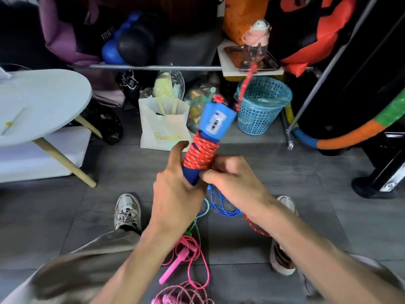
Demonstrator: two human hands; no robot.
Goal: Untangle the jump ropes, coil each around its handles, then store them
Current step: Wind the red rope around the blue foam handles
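both hands (175,183) gripping rope-wound handles (201,154)

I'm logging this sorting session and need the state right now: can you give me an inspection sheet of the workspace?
Surface: grey tiled floor.
Job's things: red rope partly coiled around blue handles; blue rope and pink rope loose on the floor.
Clutter: white paper bag, blue mesh basket.
Hands: left hand grips the handles; right hand fingers pinch the coil.
Cables: nothing seen.
Surroundings: round table, metal rack rail.
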